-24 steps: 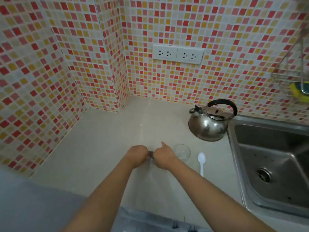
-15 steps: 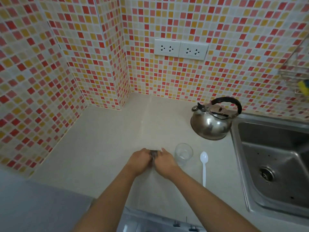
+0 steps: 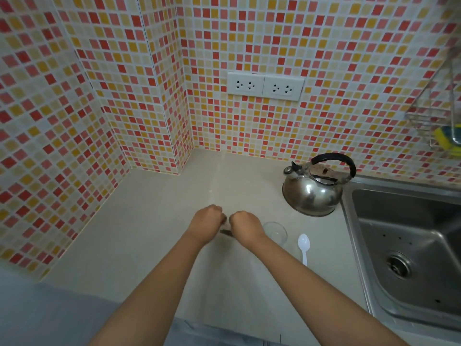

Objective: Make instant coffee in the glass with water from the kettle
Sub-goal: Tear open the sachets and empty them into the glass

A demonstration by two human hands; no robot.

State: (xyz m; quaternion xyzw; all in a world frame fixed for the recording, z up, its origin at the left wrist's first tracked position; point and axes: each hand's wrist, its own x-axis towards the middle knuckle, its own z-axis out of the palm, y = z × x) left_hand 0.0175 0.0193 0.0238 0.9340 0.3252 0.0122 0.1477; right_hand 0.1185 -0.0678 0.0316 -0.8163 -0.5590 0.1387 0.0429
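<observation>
beige stone-look countertop (image 3: 154, 233) fills the lower middle of the frame, pale and glossy, with a grey strip along its near edge at the bottom. both forearms reach in from the bottom. left hand (image 3: 207, 224) and right hand (image 3: 245, 227) are curled into loose fists right next to each other at centre frame, pinching a small dark packet (image 3: 226, 231) between them, mostly hidden so can't tell what it is exactly. just right of the right hand sits the clear glass (image 3: 275, 232), upright on the counter, then a white plastic spoon (image 3: 303, 247) lying flat beside it. further back right is the steel kettle (image 3: 311, 193) with a black handle, by the edge of the stainless sink (image 3: 409, 245) on the right side. behind it all, red, orange and cream mosaic tile wall (image 3: 249, 33), a double white socket (image 3: 265, 86) upper centre, and a wire rack (image 3: 434, 108) with a yellow sponge (image 3: 442, 138) at the right edge.
</observation>
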